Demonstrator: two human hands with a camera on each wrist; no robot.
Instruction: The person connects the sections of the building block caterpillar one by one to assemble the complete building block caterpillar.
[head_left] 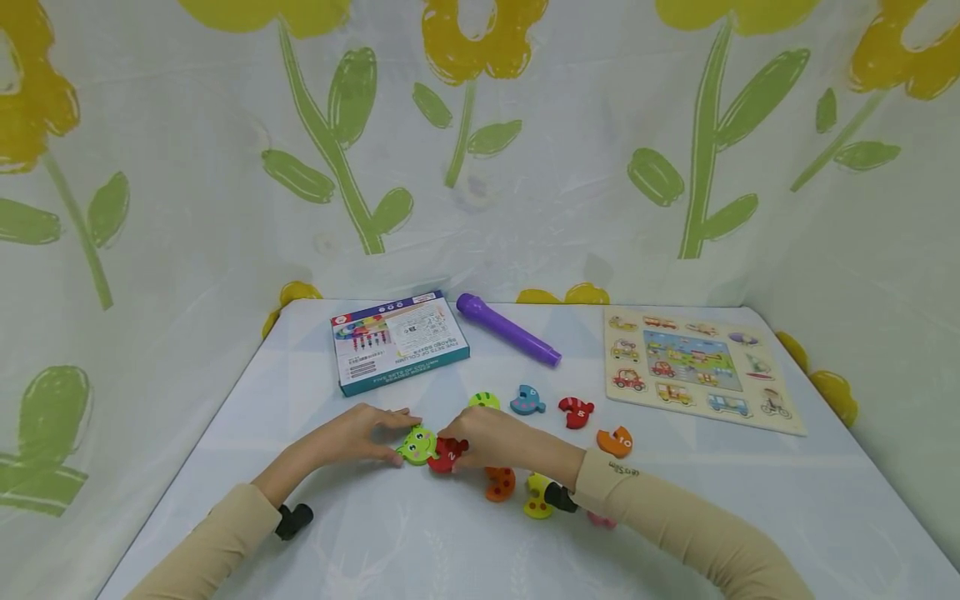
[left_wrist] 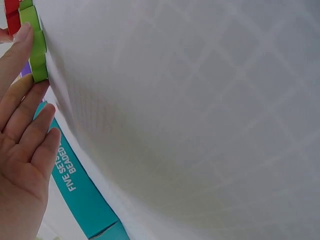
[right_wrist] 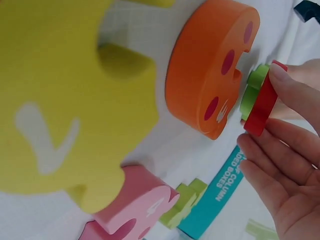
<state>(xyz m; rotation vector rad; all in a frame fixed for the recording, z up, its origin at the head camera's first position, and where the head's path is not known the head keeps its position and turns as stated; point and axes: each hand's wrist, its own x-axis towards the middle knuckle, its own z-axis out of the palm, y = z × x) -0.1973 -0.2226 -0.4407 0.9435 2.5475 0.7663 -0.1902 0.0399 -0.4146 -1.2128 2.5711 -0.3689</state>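
On the near side of the teal-sided box (head_left: pixel 397 343), the smiling green piece (head_left: pixel 417 447) is pinched in the left hand (head_left: pixel 358 437), while the red piece numbered 2 (head_left: pixel 446 458), toward the box's right end, is clamped by the right hand (head_left: pixel 495 437).

Play space: flowered cloth (head_left: pixel 570 167), puzzle (head_left: pixel 693 362)

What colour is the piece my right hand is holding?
The number 2 puzzle piece is red, clearest in the head view.
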